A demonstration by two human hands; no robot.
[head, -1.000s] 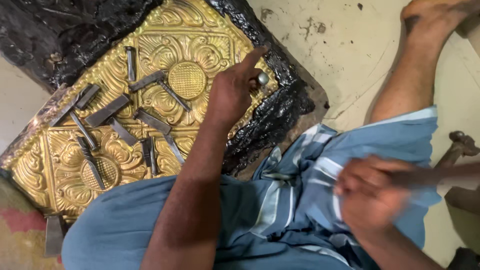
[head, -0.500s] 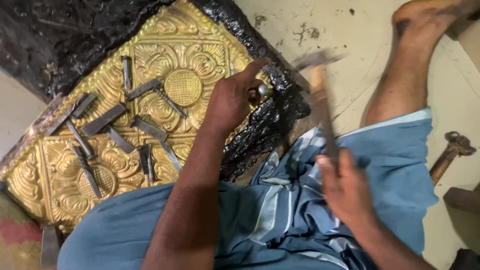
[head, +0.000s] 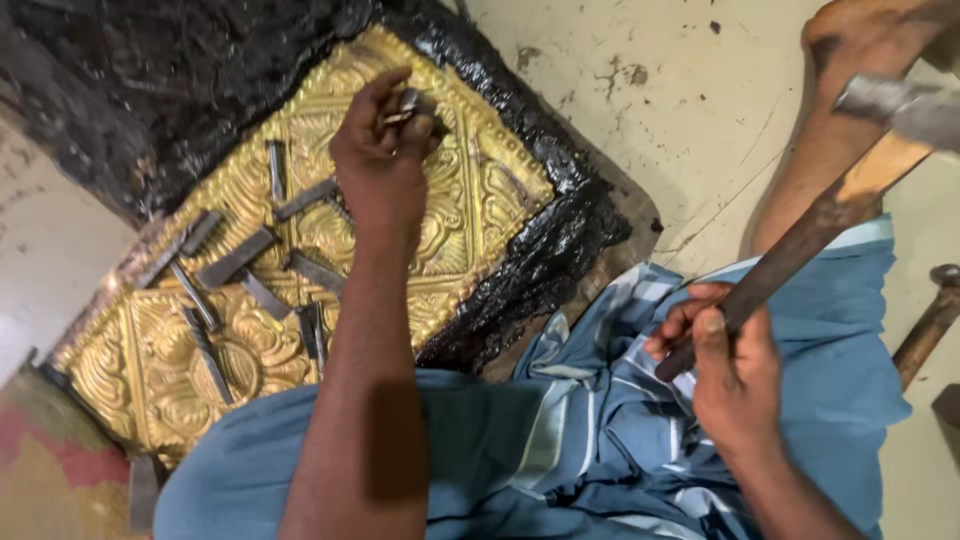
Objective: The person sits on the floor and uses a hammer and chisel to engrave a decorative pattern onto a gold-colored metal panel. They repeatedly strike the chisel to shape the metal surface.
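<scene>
My left hand (head: 385,155) is closed around a small metal punch (head: 405,103), its tip held over the embossed golden metal sheet (head: 470,190). The sheet lies set in a bed of black pitch (head: 560,240). My right hand (head: 725,365) grips the wooden handle of a hammer (head: 815,225), raised to the right, its metal head (head: 900,105) up near the top right corner and blurred. Several steel punches (head: 235,270) lie loose on the left half of the golden sheet.
I sit on a pale stained floor (head: 650,90) in a blue striped cloth (head: 600,440), one bare foot (head: 870,40) stretched out at top right. A second hammer (head: 935,320) lies at the right edge. Dark pitch (head: 150,70) fills the top left.
My left hand has shifted with the punch from the sheet's right edge toward its upper middle. My right hand has swung the hammer up and out to the right.
</scene>
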